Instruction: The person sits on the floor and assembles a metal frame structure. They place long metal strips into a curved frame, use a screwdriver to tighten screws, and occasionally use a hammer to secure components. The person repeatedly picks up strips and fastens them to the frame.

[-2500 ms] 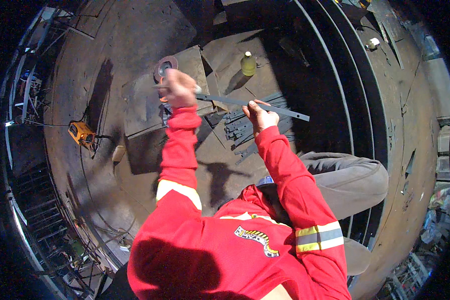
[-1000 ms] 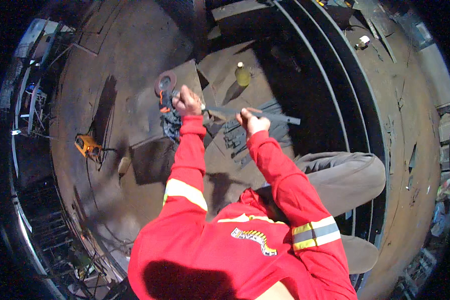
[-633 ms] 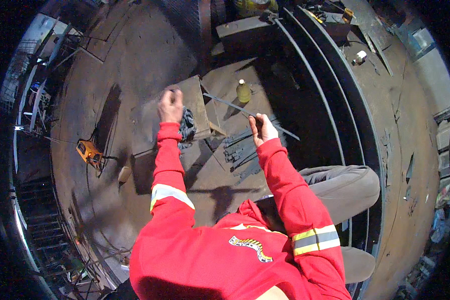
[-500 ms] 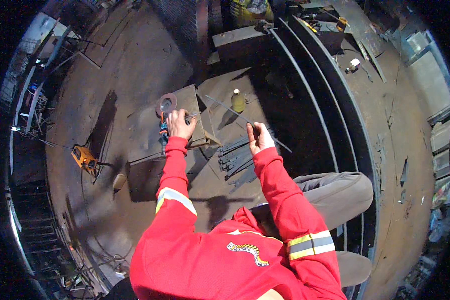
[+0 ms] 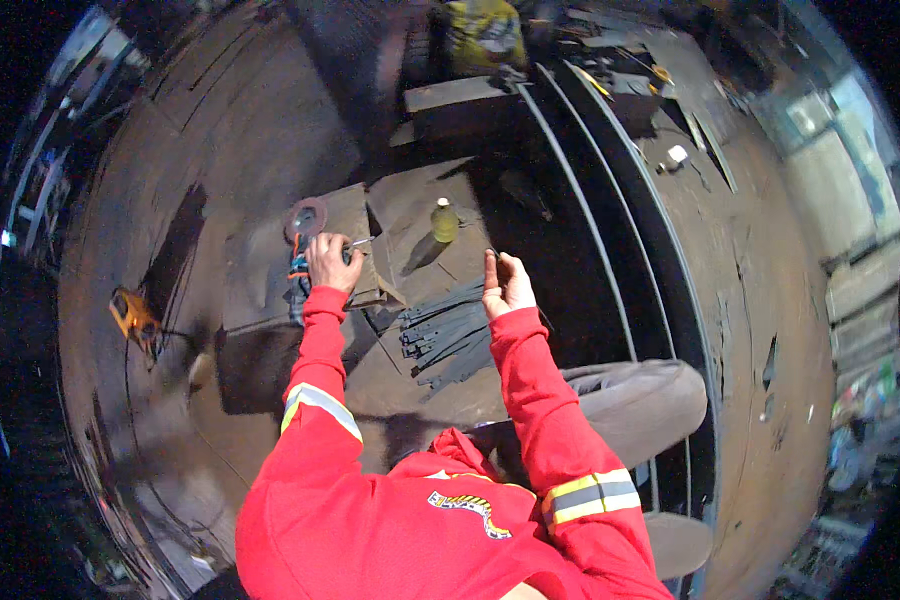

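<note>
My left hand (image 5: pixel 332 262) is closed beside a teal and black angle grinder (image 5: pixel 298 262), whose round disc (image 5: pixel 305 218) lies just beyond it. A thin pale tip (image 5: pixel 364 240) pokes out past the fingers; the rest is hidden. To the right, my right hand (image 5: pixel 508 285) is raised with its fingertips pinched on a thin metal strip, of which little shows now. Below and between the hands, several dark metal strips (image 5: pixel 448 332) lie in a loose pile. A yellowish bottle with a white cap (image 5: pixel 443 222) stands beyond the pile.
Long curved steel beams (image 5: pixel 610 220) run along my right side, next to my bent knee (image 5: pixel 640 400). An orange tool or lamp (image 5: pixel 135 318) with a cable sits on the left. A steel block (image 5: pixel 460 108) and a yellow sack (image 5: pixel 485 40) are at the far side.
My view has shifted, so the scene sits further left. The strip in my right hand, plainly seen crosswise before, is now barely visible. My left hand stays beside the grinder.
</note>
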A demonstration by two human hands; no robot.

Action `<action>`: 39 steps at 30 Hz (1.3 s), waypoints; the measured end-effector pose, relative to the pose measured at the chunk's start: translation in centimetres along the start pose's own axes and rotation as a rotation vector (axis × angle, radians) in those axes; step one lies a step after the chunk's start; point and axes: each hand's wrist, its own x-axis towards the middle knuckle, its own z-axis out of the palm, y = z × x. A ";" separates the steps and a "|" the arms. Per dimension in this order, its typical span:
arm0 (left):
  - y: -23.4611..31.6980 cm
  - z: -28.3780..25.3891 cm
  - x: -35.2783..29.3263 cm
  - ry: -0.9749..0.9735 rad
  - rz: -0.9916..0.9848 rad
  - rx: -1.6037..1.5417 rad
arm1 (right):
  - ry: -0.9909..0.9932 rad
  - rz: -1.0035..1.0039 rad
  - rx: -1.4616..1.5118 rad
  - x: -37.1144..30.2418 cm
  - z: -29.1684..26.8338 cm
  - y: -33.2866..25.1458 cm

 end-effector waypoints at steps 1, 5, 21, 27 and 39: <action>-1.9 1.2 0.1 -0.005 0.052 -0.041 | -0.019 -0.009 0.002 0.1 0.2 -0.1; 1.9 1.1 2.3 0.180 0.144 -0.221 | -0.026 -0.506 -0.336 -3.8 3.6 -1.8; 46.3 -7.1 5.2 -0.414 1.258 -0.838 | -0.041 -1.256 0.129 -24.5 -6.5 -22.8; 58.3 -2.9 -0.8 -0.968 1.470 -0.750 | 0.263 -1.344 0.309 -25.8 -16.2 -29.0; 61.0 5.1 -6.8 -1.091 1.668 -0.537 | 0.975 -1.230 -0.130 -22.4 -22.0 -32.2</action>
